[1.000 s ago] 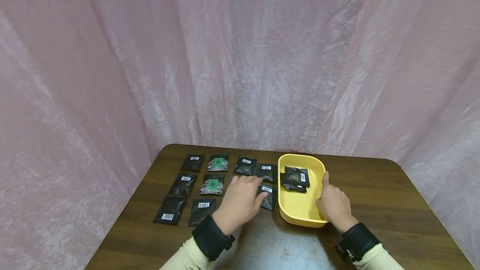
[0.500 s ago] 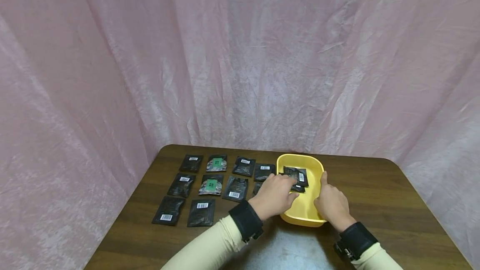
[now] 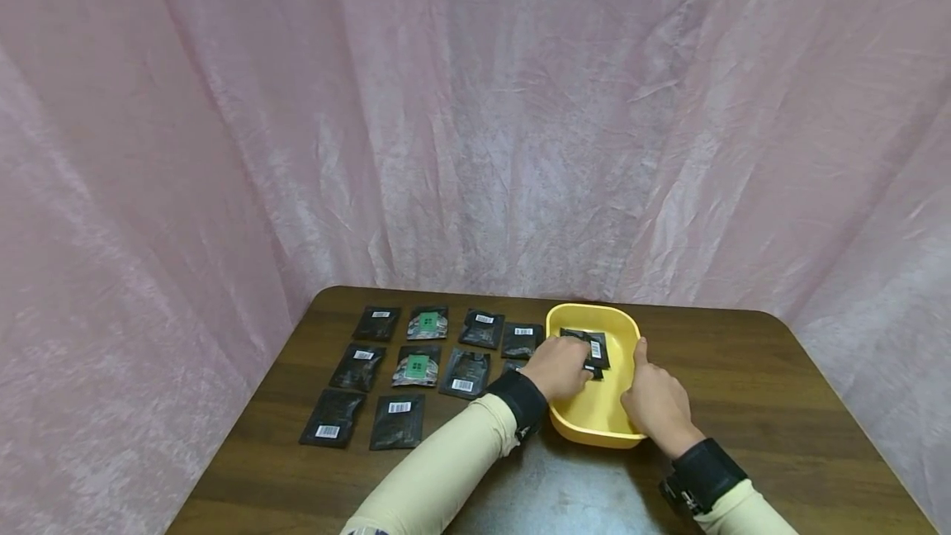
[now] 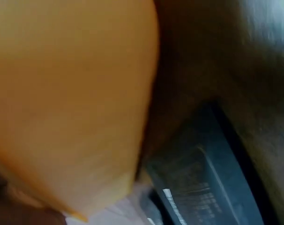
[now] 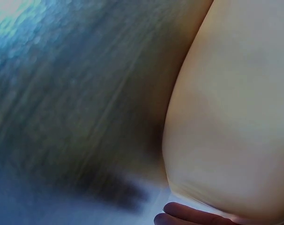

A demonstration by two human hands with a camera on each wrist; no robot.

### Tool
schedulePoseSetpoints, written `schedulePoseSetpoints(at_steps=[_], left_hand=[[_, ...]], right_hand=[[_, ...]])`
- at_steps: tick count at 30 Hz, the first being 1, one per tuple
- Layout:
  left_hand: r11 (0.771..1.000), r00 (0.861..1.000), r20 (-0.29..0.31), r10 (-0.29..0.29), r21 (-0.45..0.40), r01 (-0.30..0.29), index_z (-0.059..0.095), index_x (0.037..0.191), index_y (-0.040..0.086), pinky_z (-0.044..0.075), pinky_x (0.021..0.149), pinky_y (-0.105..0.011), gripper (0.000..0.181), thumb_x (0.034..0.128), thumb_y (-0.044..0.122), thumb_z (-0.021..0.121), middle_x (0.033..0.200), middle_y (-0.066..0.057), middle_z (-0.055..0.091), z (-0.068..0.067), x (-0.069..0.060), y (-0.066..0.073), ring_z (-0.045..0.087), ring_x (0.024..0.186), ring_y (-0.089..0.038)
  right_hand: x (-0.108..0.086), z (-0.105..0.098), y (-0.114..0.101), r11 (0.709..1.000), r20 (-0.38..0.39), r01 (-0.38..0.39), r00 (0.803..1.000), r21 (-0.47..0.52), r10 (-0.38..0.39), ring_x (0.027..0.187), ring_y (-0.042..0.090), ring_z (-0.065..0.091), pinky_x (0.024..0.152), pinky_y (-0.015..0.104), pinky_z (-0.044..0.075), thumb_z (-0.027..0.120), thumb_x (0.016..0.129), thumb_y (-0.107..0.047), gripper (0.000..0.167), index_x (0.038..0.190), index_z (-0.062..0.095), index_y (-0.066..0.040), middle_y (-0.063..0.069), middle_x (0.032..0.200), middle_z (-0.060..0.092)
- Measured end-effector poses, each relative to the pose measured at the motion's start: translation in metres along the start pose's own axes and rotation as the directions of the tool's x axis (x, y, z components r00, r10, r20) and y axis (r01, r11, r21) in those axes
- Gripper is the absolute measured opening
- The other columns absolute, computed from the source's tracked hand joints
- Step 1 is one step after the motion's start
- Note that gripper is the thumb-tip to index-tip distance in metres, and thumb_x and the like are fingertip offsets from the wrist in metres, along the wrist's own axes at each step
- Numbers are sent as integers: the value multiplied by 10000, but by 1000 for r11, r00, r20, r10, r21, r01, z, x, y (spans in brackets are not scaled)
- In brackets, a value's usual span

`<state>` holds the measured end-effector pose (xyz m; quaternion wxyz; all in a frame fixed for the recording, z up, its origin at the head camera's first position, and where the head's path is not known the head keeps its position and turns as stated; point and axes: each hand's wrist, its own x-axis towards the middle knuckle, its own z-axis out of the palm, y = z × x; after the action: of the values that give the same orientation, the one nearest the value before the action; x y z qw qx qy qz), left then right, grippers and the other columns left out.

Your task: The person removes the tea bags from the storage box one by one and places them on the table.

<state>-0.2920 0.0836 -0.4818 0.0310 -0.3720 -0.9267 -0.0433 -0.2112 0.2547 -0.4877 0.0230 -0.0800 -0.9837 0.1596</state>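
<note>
My left hand (image 3: 559,368) reaches over the left rim of a yellow tub (image 3: 600,419), its bent fingers down on the black packets inside. Their tips are hidden, so a pinch cannot be made out. One black packet (image 3: 596,349) with a barcode label lies uppermost in the tub, overlapping another. On the tub's right side my right hand (image 3: 661,403) grips the rim, one finger stretched along it. In the left wrist view a dark packet (image 4: 198,178) lies beside the hand. The right wrist view is mostly filled by the right hand (image 5: 231,112).
Several flat packets lie in rough rows on the brown wooden table (image 3: 743,386), left of the tub. Most are black with barcodes, like one front packet (image 3: 397,422); two show green labels, one being the green-labelled packet (image 3: 417,366). A pink curtain (image 3: 475,122) hangs behind.
My left hand has moved right, from above the packets on the table into the tub, and its fingers have bent downward. The right hand keeps its place on the rim.
</note>
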Motion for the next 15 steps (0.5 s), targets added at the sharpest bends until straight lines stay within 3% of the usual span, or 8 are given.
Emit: schedulePoseSetpoints(at_steps=[3,7,11,15], left_hand=[[999,999,24,-23,31,23,723,1308,203,503,1105,-324,361,1026,426,691,1306,53,763,3,4,-2,684,1273,-110],[989,994,96,-44,147,30,623,1482,220,453,1189,-334,525,1043,509,630,1450,48,686,3,7,-1,609,1391,-122],[970,983,172,-65,241,22,524,1578,238,408,1234,-343,633,1044,571,585,1517,32,630,6,12,2,575,1432,-138],[963,982,173,-71,268,23,544,1566,259,421,1224,-352,620,1038,579,596,1473,46,670,11,16,5,629,1373,-133]], right_hand=[[-1,1,-1,1000,-10,18,1000,-4,-18,610,261,565,537,406,446,673,865,-77,932,1634,192,138,170,776,671],[0,0,-2,1000,4,8,1000,5,-8,613,258,555,541,397,434,657,868,-72,933,1639,175,135,155,772,660],[0,-1,-2,1000,26,-16,1000,7,15,623,259,549,551,389,429,652,880,-80,937,1650,157,120,145,780,654],[0,-1,0,1000,37,-22,999,5,22,625,255,551,552,384,429,660,885,-88,946,1655,148,115,144,786,656]])
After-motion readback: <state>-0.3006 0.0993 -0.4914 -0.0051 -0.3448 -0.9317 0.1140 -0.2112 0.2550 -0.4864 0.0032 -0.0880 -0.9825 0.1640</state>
